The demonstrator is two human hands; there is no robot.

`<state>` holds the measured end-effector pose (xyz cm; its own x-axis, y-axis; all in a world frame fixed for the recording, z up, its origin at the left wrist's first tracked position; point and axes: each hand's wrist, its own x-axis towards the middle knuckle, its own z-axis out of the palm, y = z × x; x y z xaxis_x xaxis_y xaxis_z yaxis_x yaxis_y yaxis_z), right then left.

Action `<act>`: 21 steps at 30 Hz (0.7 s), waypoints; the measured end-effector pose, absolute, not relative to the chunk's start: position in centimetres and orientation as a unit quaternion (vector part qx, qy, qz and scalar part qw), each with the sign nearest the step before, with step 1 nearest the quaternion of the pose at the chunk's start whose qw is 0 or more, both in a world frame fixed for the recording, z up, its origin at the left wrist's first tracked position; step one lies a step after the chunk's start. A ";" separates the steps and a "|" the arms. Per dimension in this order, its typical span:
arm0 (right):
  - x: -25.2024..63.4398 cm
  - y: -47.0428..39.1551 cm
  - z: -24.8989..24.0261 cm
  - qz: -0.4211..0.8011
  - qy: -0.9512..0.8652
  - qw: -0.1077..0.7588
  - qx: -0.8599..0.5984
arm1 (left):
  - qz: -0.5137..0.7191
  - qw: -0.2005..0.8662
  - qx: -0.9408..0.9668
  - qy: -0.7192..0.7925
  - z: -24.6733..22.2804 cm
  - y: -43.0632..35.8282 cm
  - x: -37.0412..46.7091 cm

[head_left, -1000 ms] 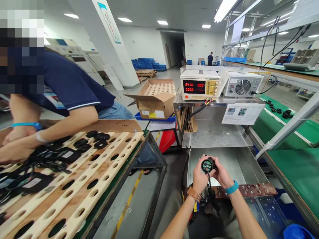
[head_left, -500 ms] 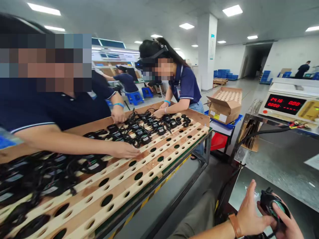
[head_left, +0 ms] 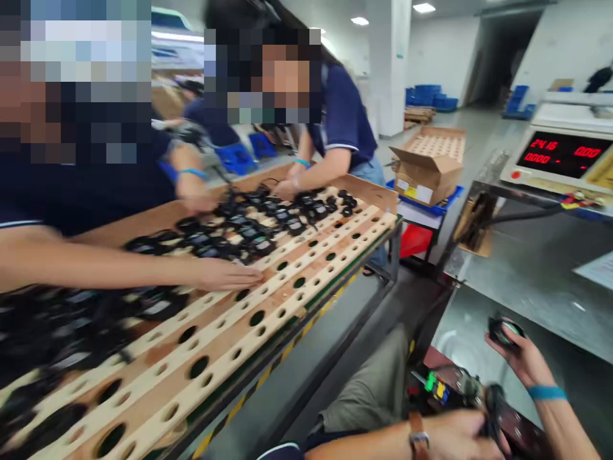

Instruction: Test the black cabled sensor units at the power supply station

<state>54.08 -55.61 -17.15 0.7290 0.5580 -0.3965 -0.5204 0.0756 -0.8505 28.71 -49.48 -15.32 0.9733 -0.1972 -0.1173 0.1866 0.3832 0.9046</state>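
A bright factory hall with white walls and ceiling lights fills the background, stacks of blue crates far off at the upper right. Across the left and centre of the frame runs a long wooden rack with rows of round holes, its far half heaped with black round parts trailing cables. Two co-workers in dark blue polo shirts lean over it; one co-worker's hand lies flat on the slats at mid-frame. An open cardboard box sits beyond the rack, and a cream power supply with red digits stands at the upper right edge above a grey metal bench top.

Low at the right, the person's right hand (blue band on the wrist) is raised palm-up, forearm slanting in from the lower right corner, fingers curled round a small round black gauge with a green face. The gauge's face tilts up and toward the left of the frame; it is short and drum-like, its axis running roughly along that same tilt, though blur hides the detail.

At the bottom edge, the left hand, brown watch strap on the wrist, is clenched on a black cable, beside a blurred cluster of green, yellow and blue connectors. The forearm lies nearly level along the bottom of the frame.
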 end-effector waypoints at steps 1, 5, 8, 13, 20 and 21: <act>54.6 -55.6 -18.2 0.370 -0.019 0.733 -0.571 | -0.125 0.867 0.481 0.014 -15.1 -48.8 28.8; 56.2 -55.7 -21.8 0.400 0.003 0.694 -0.598 | -0.113 0.930 0.345 0.056 -13.4 -44.2 30.4; 56.3 -55.7 -23.5 0.403 0.026 0.693 -0.597 | -0.058 0.894 0.429 0.115 -13.2 -41.6 33.4; 55.7 -56.1 -25.2 0.427 0.029 0.674 -0.602 | 0.079 0.745 0.640 0.170 -15.8 -41.8 38.9; 56.0 -56.8 -26.9 0.430 0.023 0.668 -0.608 | 0.026 0.687 0.714 0.135 -18.3 -44.2 40.9; 56.1 -56.8 -27.1 0.427 0.020 0.669 -0.608 | 0.029 0.685 0.714 0.141 -18.5 -44.3 40.9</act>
<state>56.05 -56.85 -27.08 0.6346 0.5468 -0.5462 -0.5963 -0.1033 -0.7961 40.88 -44.28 -18.48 0.9589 0.2398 -0.1518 0.1615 -0.0212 0.9867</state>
